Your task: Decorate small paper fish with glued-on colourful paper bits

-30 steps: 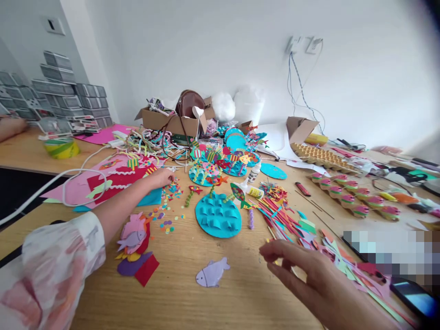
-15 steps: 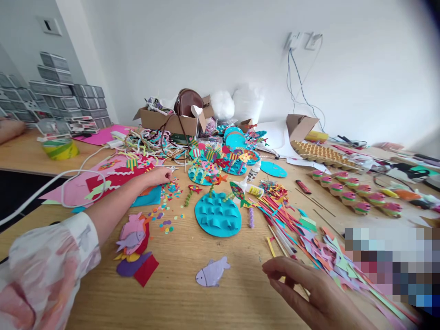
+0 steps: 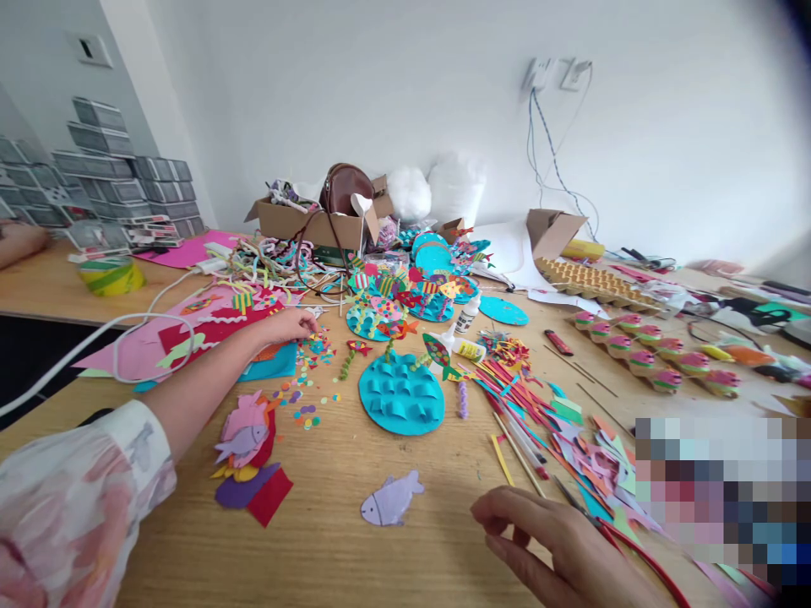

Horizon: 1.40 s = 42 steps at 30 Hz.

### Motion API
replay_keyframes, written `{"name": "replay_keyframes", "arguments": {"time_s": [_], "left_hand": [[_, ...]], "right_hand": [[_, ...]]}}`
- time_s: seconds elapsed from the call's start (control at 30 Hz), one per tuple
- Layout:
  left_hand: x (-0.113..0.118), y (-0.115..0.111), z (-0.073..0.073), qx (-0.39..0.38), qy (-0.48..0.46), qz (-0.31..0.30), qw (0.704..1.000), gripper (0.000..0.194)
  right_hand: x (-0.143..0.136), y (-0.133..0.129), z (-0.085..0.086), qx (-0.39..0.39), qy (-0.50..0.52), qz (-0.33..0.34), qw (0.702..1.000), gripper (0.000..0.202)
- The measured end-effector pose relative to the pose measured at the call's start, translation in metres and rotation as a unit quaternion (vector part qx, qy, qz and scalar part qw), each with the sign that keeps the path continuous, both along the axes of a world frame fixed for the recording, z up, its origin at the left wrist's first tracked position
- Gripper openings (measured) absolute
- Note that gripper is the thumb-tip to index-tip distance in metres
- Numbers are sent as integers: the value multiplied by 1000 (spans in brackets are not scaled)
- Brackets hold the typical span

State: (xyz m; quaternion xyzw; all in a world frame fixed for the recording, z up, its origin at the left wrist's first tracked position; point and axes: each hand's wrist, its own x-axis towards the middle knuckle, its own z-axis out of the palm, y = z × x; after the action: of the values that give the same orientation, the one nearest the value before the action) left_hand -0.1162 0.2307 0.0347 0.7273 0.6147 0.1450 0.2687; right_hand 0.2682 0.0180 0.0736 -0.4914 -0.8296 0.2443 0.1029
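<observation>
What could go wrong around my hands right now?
Your left hand is close to the loose paper bits, so a careless sweep might scatter them. The red-handled scissors lie beside your right hand, so a finger could catch the blades. The purple paper fish lies loose and might get brushed aside.

Paper fish [image 3: 392, 500] (lilac) on wooden table [image 3: 304, 549]

We've got a plain white wall [image 3: 405, 93] behind the light-brown wood bench [image 3: 304, 553], and a greyer wall section [image 3: 38, 51] at left carrying a switch plate [image 3: 94, 51]. Two sockets [image 3: 541, 74] sit high, right of centre, cables [image 3: 550, 139] dropping toward the bench. Light's soft; we can't make out the dark area [image 3: 29, 359] below the bench's left edge.
</observation>
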Motion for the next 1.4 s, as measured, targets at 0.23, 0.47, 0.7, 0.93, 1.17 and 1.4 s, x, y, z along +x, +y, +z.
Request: {"name": "replay_keyframes", "arguments": {"time_s": [0.23,0.47,0.7,0.93,1.17,1.4], "left_hand": [[1,-1,-1,13,14,11,1000,16],[9,-6,2,78,61,28,995,16],[14,-8,1,105,154,14,982,16],[7,-9,-6,60,246,-38,967,23],[6,-3,-17,63,276,-41,958,27],[3,-1,-16,71,272,-33,959,28]], "right_hand": [[-1,-1,-3,-18,5,4,1000,17],[-5,-2,-3,-35,8,17,999,19],[-6,-3,-5,-34,-4,32,999,18],[-5,-1,-9,-51,-5,38,998,19],[-5,-1,-7,-68,-20,40,997,19],[-3,-2,-5,-67,-29,34,997,20]]}}
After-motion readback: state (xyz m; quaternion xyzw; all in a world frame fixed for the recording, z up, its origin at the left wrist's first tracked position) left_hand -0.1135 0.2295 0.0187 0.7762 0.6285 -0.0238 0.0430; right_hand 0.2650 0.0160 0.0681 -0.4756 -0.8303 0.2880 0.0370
